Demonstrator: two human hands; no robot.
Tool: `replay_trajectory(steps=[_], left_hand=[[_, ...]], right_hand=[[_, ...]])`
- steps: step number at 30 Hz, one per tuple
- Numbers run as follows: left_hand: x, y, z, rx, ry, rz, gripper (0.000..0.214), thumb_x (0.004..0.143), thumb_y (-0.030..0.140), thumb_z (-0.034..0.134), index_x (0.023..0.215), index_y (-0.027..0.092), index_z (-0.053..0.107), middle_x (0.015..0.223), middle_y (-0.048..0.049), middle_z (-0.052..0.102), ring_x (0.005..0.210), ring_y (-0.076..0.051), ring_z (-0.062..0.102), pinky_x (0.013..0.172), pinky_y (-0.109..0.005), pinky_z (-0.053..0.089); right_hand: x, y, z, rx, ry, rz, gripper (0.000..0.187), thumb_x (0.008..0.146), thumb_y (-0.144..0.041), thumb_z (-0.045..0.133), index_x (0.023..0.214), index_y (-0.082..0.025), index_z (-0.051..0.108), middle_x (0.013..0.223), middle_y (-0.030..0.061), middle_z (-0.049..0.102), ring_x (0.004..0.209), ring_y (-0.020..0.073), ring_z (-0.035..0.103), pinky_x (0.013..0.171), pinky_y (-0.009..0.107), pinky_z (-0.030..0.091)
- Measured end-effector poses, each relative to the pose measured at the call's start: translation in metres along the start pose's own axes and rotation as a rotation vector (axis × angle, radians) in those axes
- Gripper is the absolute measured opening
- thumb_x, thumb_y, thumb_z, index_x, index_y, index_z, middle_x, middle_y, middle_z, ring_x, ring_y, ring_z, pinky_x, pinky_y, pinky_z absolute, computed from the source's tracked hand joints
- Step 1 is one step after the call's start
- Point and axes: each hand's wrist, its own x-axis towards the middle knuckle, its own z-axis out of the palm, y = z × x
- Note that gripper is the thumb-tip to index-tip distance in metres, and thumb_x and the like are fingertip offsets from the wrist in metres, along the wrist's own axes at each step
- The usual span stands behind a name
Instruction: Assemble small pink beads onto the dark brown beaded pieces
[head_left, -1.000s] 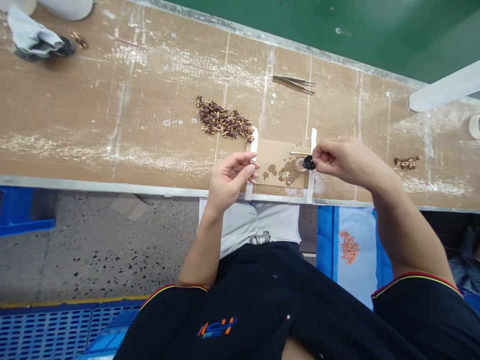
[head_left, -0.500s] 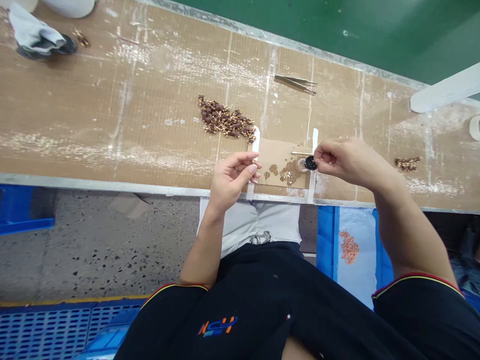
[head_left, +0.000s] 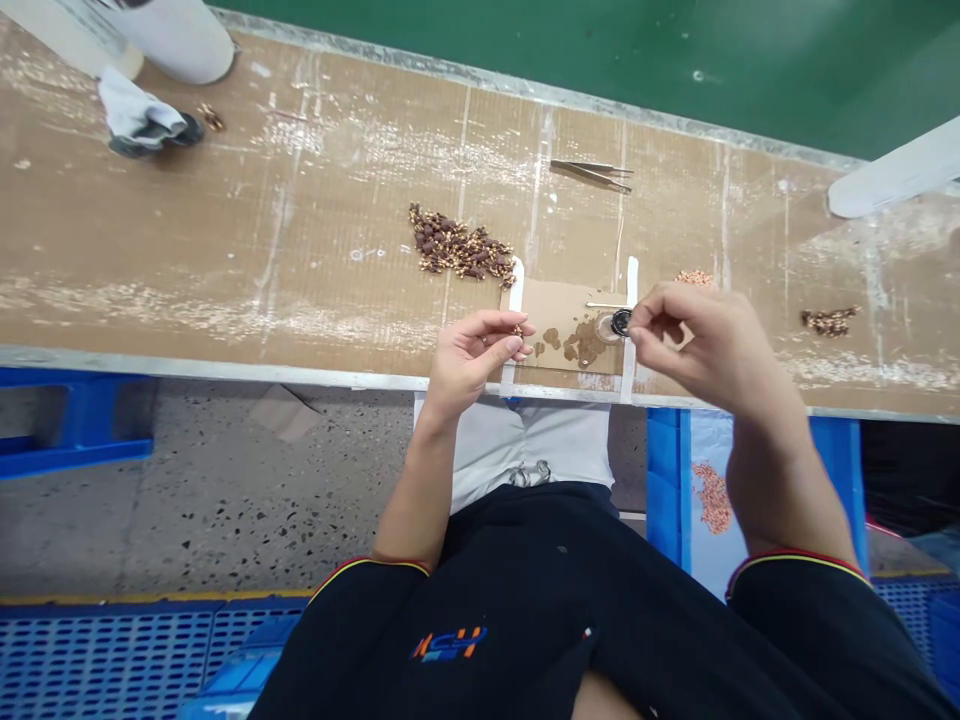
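Observation:
My left hand (head_left: 480,362) is closed in a pinch on a small brown-and-gold part (head_left: 518,331), held above the left edge of a cardboard piece (head_left: 551,300). My right hand (head_left: 709,335) is closed too, its thumb and forefinger tips at the rim of a small black round cap (head_left: 621,322). Whatever sits between those fingertips is too small to make out. The cap rests against a clear round dish (head_left: 606,328) on the cardboard. A thin cotton swab (head_left: 606,305) lies just behind the dish. Dark wet stains mark the cardboard around it.
A heap of brown-and-gold parts (head_left: 463,245) lies behind my left hand, tweezers (head_left: 592,174) farther back. Small copper-coloured parts (head_left: 694,278) lie behind my right hand, more brown-and-gold parts (head_left: 829,321) to the right. A glove (head_left: 146,115) lies far left. A blue crate (head_left: 667,485) stands below the table.
The view has shifted, so the table's things appear farther right. The black cap now shows more face-on beside my right fingertips. My left hand keeps its pinch on the small part.

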Motion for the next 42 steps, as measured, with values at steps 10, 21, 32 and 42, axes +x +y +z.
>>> replay_trajectory(steps=[10,21,32,42], left_hand=[[-0.033,0.010,0.031,-0.026,-0.022,0.184,0.030,0.083,0.044,0.097,0.105,0.027,0.086,0.091,-0.0018,0.086,0.059,-0.009,0.075,0.053,-0.017,0.061],[-0.049,0.016,0.045,0.156,-0.059,0.446,0.026,0.096,0.030,0.086,0.121,0.038,0.087,0.100,-0.0020,0.083,0.088,-0.012,0.080,0.077,-0.023,0.068],[-0.046,0.019,0.043,0.202,-0.053,0.381,0.022,0.090,0.040,0.092,0.112,0.037,0.090,0.084,-0.0011,0.076,0.073,-0.011,0.071,0.062,-0.022,0.059],[-0.045,0.035,0.034,0.300,-0.114,0.395,0.028,0.087,0.032,0.094,0.112,0.042,0.089,0.076,0.0007,0.075,0.063,-0.009,0.065,0.054,-0.021,0.054]], right_hand=[[-0.026,-0.053,0.079,0.400,0.331,-0.107,0.016,0.099,-0.018,0.063,0.086,-0.026,0.059,0.085,0.0001,0.072,0.075,0.0152,0.066,0.071,0.031,0.053],[-0.038,-0.066,0.080,0.286,0.480,-0.127,0.018,0.097,-0.014,0.065,0.086,-0.026,0.059,0.083,-0.0019,0.070,0.071,0.0141,0.064,0.067,0.029,0.051],[-0.039,-0.065,0.082,0.315,0.437,-0.061,0.018,0.094,-0.013,0.064,0.083,-0.026,0.059,0.080,-0.0017,0.068,0.069,0.0146,0.062,0.066,0.029,0.050],[-0.034,-0.064,0.070,0.529,0.197,0.055,0.017,0.090,-0.017,0.064,0.076,-0.024,0.059,0.074,-0.0006,0.067,0.065,0.0136,0.058,0.063,0.028,0.051]])
